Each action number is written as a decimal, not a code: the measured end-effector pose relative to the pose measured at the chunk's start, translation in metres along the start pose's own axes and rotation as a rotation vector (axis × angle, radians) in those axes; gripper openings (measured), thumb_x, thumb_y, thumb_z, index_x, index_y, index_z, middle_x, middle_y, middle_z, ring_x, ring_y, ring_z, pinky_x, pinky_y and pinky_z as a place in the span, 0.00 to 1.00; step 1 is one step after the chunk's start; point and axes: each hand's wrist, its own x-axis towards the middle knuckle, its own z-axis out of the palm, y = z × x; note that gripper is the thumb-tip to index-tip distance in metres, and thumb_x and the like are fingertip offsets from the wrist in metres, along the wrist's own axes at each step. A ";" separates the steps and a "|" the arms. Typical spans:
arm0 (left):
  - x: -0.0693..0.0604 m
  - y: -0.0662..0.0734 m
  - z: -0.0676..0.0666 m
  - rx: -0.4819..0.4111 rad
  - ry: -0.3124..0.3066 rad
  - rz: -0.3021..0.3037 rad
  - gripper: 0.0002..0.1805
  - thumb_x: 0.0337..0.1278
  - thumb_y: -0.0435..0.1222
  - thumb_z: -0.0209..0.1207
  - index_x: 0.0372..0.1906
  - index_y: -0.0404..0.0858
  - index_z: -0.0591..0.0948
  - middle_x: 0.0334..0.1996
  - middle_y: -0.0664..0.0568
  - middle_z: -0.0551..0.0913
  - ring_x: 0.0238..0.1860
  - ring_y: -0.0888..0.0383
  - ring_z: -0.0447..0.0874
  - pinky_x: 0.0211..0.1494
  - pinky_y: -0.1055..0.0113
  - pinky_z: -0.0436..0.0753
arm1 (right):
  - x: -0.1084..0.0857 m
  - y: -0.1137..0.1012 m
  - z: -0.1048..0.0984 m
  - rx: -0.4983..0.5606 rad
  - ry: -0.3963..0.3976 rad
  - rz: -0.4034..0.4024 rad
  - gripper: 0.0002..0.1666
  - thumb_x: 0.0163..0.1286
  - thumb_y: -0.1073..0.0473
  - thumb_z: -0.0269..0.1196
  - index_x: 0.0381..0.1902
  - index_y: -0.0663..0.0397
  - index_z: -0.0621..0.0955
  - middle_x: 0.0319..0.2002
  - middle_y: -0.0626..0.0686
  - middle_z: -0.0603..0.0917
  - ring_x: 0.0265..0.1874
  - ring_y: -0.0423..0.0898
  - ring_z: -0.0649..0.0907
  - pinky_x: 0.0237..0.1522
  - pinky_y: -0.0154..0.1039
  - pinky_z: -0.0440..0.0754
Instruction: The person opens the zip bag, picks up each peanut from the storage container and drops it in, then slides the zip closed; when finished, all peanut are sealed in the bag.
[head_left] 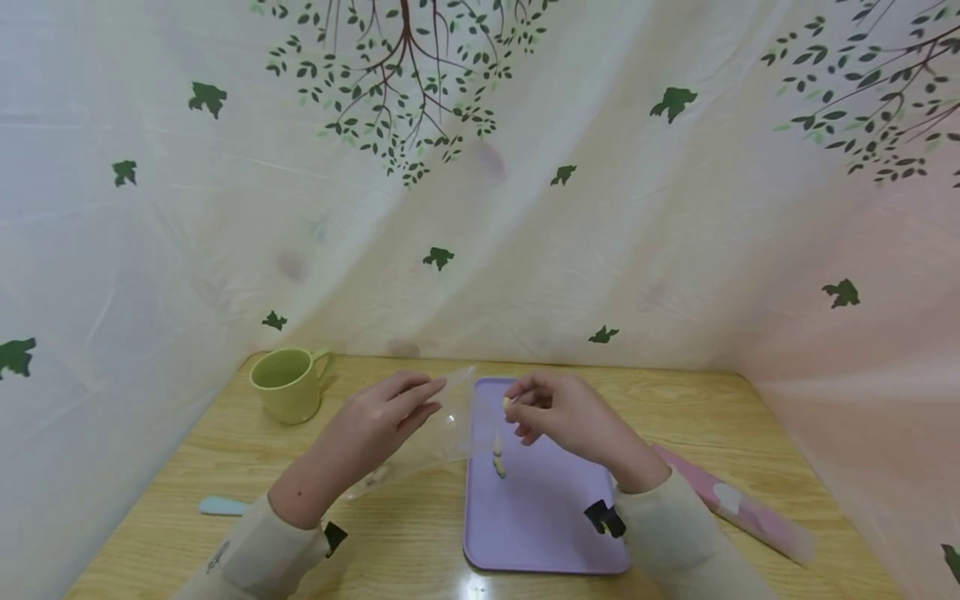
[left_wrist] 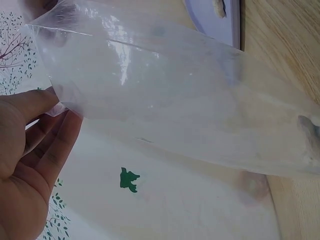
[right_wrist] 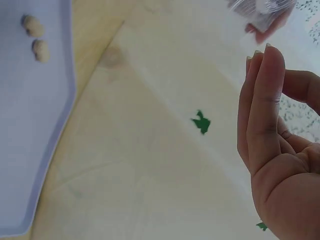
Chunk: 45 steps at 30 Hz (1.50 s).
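Observation:
In the head view my left hand pinches the upper edge of a clear plastic bag. The left wrist view shows the bag stretched out from my left thumb and fingers, with a small dull lump at its far end. Over the tray, my right hand pinches a small pale piece that looks like a peanut; my fingers hide it in the right wrist view. Two peanuts lie near the edge of the purple tray, below the right hand.
A green mug stands at the back left. A light blue handle-like item lies partly behind my left forearm. To the tray's right rests a long pink item, partly covered by my right sleeve. A printed curtain surrounds the wooden table.

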 end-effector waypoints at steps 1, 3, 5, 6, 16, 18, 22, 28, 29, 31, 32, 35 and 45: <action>0.000 0.000 0.000 0.002 -0.003 -0.001 0.23 0.53 0.31 0.78 0.56 0.35 0.90 0.45 0.47 0.90 0.38 0.57 0.93 0.39 0.69 0.92 | -0.002 -0.003 0.001 -0.005 -0.006 -0.015 0.13 0.77 0.57 0.67 0.53 0.60 0.85 0.41 0.54 0.92 0.32 0.47 0.91 0.39 0.41 0.94; 0.000 0.000 0.000 0.003 -0.008 -0.004 0.23 0.53 0.32 0.78 0.56 0.36 0.90 0.46 0.47 0.90 0.38 0.57 0.93 0.39 0.69 0.92 | -0.005 -0.008 0.003 -0.015 -0.018 -0.043 0.13 0.77 0.57 0.67 0.53 0.60 0.85 0.40 0.54 0.92 0.31 0.47 0.90 0.38 0.40 0.94; 0.000 0.000 0.000 0.000 -0.006 -0.004 0.23 0.53 0.31 0.78 0.56 0.36 0.90 0.45 0.47 0.91 0.38 0.57 0.93 0.39 0.69 0.92 | -0.008 -0.012 0.006 -0.019 -0.030 -0.058 0.14 0.77 0.57 0.67 0.53 0.59 0.85 0.40 0.54 0.92 0.31 0.47 0.90 0.37 0.40 0.93; 0.000 0.000 0.000 -0.002 -0.004 -0.002 0.23 0.53 0.31 0.78 0.56 0.36 0.90 0.45 0.48 0.91 0.38 0.57 0.93 0.39 0.69 0.92 | -0.009 -0.014 0.007 -0.023 -0.034 -0.064 0.14 0.77 0.56 0.68 0.53 0.59 0.85 0.40 0.53 0.92 0.30 0.47 0.90 0.37 0.40 0.93; 0.000 0.000 0.000 0.001 -0.004 0.004 0.23 0.53 0.31 0.78 0.56 0.35 0.90 0.45 0.48 0.90 0.37 0.58 0.92 0.38 0.70 0.91 | -0.010 -0.017 0.016 -0.029 -0.036 -0.083 0.12 0.76 0.57 0.68 0.51 0.57 0.85 0.39 0.53 0.92 0.28 0.46 0.90 0.35 0.40 0.93; 0.000 -0.001 0.000 0.003 -0.005 0.004 0.22 0.53 0.31 0.78 0.56 0.35 0.90 0.45 0.48 0.90 0.37 0.57 0.92 0.38 0.70 0.91 | -0.011 -0.017 0.017 -0.024 -0.034 -0.084 0.11 0.76 0.58 0.68 0.50 0.57 0.86 0.38 0.53 0.92 0.28 0.46 0.90 0.34 0.40 0.93; -0.001 -0.001 0.000 0.000 -0.012 0.002 0.22 0.54 0.31 0.77 0.56 0.35 0.90 0.45 0.48 0.90 0.38 0.57 0.92 0.39 0.70 0.91 | -0.011 -0.015 0.018 -0.005 -0.031 -0.085 0.09 0.77 0.59 0.68 0.49 0.58 0.86 0.37 0.54 0.92 0.29 0.46 0.90 0.33 0.39 0.93; -0.001 -0.001 0.000 -0.002 -0.019 -0.006 0.22 0.55 0.31 0.77 0.56 0.35 0.89 0.46 0.48 0.90 0.38 0.57 0.92 0.39 0.70 0.92 | -0.011 -0.013 0.018 -0.002 -0.008 -0.079 0.10 0.78 0.57 0.67 0.50 0.58 0.86 0.36 0.54 0.91 0.29 0.46 0.89 0.34 0.41 0.94; -0.001 -0.001 0.000 -0.002 -0.017 -0.005 0.22 0.55 0.31 0.77 0.56 0.35 0.89 0.46 0.48 0.90 0.38 0.57 0.92 0.39 0.70 0.92 | -0.011 -0.013 0.017 -0.002 -0.003 -0.075 0.11 0.78 0.57 0.67 0.50 0.58 0.86 0.37 0.54 0.91 0.29 0.46 0.89 0.34 0.42 0.94; -0.001 -0.001 -0.001 0.000 -0.017 -0.004 0.22 0.54 0.31 0.77 0.56 0.35 0.90 0.45 0.48 0.90 0.38 0.58 0.92 0.39 0.70 0.91 | -0.010 -0.012 0.017 0.004 0.006 -0.067 0.12 0.78 0.57 0.67 0.51 0.59 0.85 0.37 0.55 0.91 0.29 0.46 0.89 0.36 0.45 0.94; -0.001 -0.001 -0.001 0.000 -0.018 -0.003 0.22 0.54 0.31 0.77 0.56 0.35 0.90 0.45 0.48 0.90 0.37 0.58 0.92 0.39 0.70 0.91 | -0.010 -0.012 0.016 0.011 0.009 -0.061 0.12 0.78 0.57 0.67 0.51 0.60 0.85 0.37 0.55 0.91 0.29 0.47 0.89 0.37 0.46 0.95; -0.001 -0.001 -0.001 0.000 -0.017 0.003 0.22 0.53 0.30 0.78 0.56 0.35 0.90 0.45 0.48 0.90 0.37 0.58 0.92 0.38 0.70 0.91 | -0.010 -0.012 0.013 0.026 0.026 -0.039 0.14 0.78 0.56 0.67 0.53 0.61 0.85 0.38 0.56 0.91 0.30 0.47 0.89 0.37 0.46 0.95; 0.000 0.000 -0.001 -0.013 -0.018 0.002 0.23 0.52 0.30 0.78 0.56 0.34 0.90 0.45 0.47 0.90 0.37 0.57 0.92 0.39 0.70 0.92 | 0.002 0.003 0.004 0.052 0.146 0.031 0.15 0.78 0.53 0.67 0.53 0.57 0.85 0.40 0.57 0.91 0.31 0.49 0.90 0.38 0.44 0.95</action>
